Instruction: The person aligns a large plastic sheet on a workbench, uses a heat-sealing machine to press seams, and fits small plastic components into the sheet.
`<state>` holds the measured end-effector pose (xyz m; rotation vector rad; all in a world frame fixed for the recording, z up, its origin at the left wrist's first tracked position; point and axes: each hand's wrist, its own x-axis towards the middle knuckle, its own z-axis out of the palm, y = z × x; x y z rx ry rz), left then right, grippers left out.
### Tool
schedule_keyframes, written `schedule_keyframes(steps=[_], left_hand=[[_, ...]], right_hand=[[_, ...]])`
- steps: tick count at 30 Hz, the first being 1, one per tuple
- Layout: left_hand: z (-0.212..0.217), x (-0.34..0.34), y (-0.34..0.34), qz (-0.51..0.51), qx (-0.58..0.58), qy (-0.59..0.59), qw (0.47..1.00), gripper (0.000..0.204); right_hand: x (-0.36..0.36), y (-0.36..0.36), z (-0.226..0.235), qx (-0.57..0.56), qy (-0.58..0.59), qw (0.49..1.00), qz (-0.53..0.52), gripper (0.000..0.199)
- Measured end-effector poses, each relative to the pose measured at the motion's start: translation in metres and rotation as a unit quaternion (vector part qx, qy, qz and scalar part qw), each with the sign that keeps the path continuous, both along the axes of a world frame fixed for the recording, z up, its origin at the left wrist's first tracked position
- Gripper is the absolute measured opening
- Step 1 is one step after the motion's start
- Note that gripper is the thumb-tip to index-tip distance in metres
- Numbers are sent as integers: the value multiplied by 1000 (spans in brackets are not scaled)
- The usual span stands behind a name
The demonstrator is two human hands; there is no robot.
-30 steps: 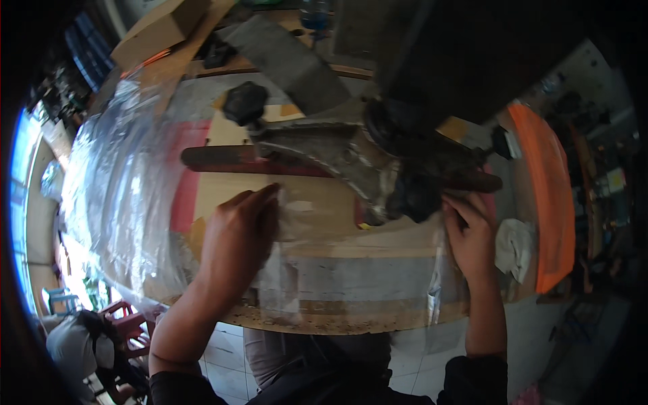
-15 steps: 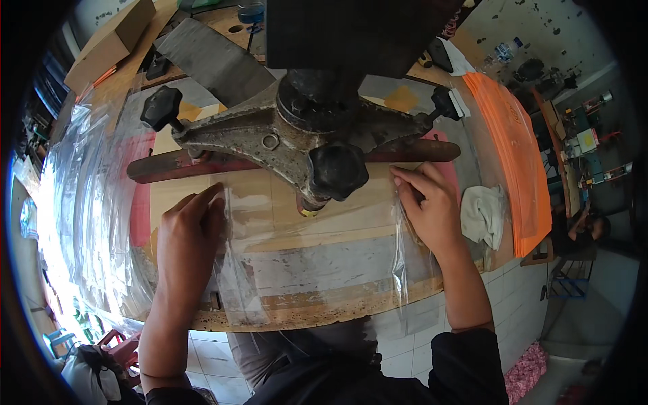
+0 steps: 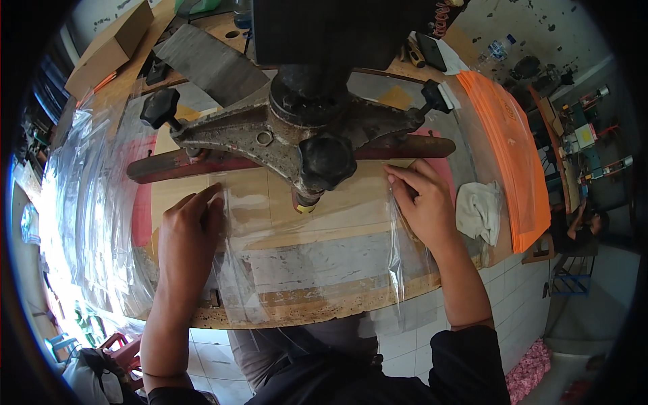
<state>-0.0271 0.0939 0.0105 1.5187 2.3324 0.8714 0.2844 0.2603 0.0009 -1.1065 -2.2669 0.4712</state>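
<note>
A sheet of clear plastic film (image 3: pixel 396 278), perhaps a bag, lies over the tan board and hangs past the bench's front edge. My left hand (image 3: pixel 189 233) pinches its far left corner between thumb and fingers. At the far right corner my right hand (image 3: pixel 428 206) grips the film the same way, its fingertips just in front of a long metal bar (image 3: pixel 233 163). Above the work stands a worn cast-metal press head (image 3: pixel 283 145) with black star knobs, fixed over the bar. How far the film reaches under the bar I cannot tell.
Many clear plastic sleeves (image 3: pixel 84 202) are heaped at the left. A stack of orange bags (image 3: pixel 509 158) lies at the right, beside a crumpled pale cloth (image 3: pixel 479 212). Behind the press are a grey metal plate (image 3: pixel 212 64), a cardboard box (image 3: pixel 111 47) and a phone (image 3: pixel 430 52).
The whole view has shifted slightly. Both hands keep their pinch on the film, with hardly any movement; the press head looks unchanged.
</note>
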Motion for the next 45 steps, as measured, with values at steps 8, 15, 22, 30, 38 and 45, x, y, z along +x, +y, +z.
schedule_keyframes(steps=[8, 15, 22, 30, 38, 45], left_hand=[[4, 1, 1, -4, 1, 9, 1000, 25], [0, -2, 2, -26, 27, 40, 998, 24], [-4, -6, -3, -38, 42, 156, 986, 20], [7, -9, -2, -76, 154, 199, 965, 14], [7, -15, -2, -117, 240, 205, 942, 10], [5, -12, -3, -127, 244, 174, 945, 9]], right_hand=[[3, 2, 1, 12, -9, 1000, -3, 19], [1, 3, 4, 50, -32, 998, 5, 17], [0, -2, 7, 140, -16, 990, 24, 15], [7, 8, 26, 274, 151, 950, -21, 8], [-10, 40, 112, 313, 141, 930, 132, 13], [-17, 45, 79, 308, 229, 916, 118, 14]])
